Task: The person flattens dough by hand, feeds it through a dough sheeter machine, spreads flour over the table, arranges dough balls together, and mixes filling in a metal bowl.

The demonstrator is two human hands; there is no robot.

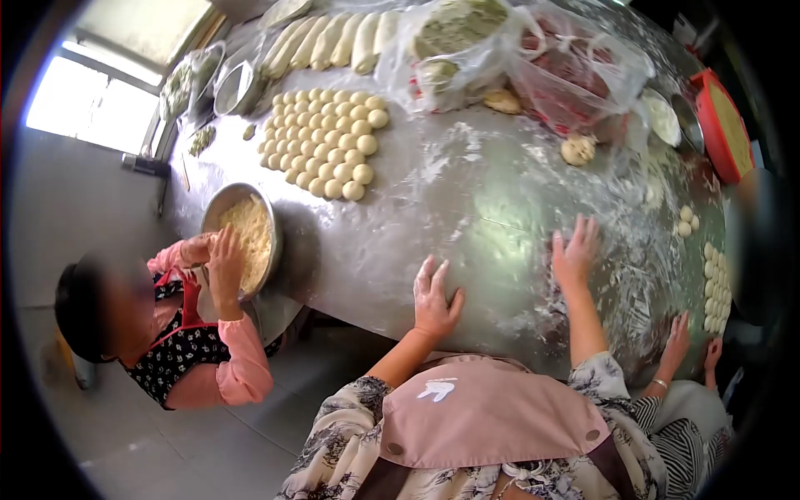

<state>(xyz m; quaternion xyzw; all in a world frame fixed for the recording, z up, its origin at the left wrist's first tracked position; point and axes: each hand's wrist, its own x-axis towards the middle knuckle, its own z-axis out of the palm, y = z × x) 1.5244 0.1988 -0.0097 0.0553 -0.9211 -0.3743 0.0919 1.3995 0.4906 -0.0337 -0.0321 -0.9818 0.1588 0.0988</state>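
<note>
My left hand (435,302) is at the near edge of the floury metal table (492,242), with its fingers stretched out and nothing in them. Farther forward on the right, my right hand (574,252) is spread palm down over the same surface, also holding nothing. Whether either palm presses on the metal, I cannot tell. Loose flour (533,312) streaks the tabletop around my right hand. Beyond my left hand, toward the back left, round dough balls (325,137) stand in close rows.
At the left, a co-worker's hands (223,262) are at a metal bowl (275,242) of crumbly yellowish filling. Dough rolls (333,42) and plastic bags (575,62) line the back. Another person's hands (677,342) are at the right, near small dough pieces (715,283) and a red basin (721,125).
</note>
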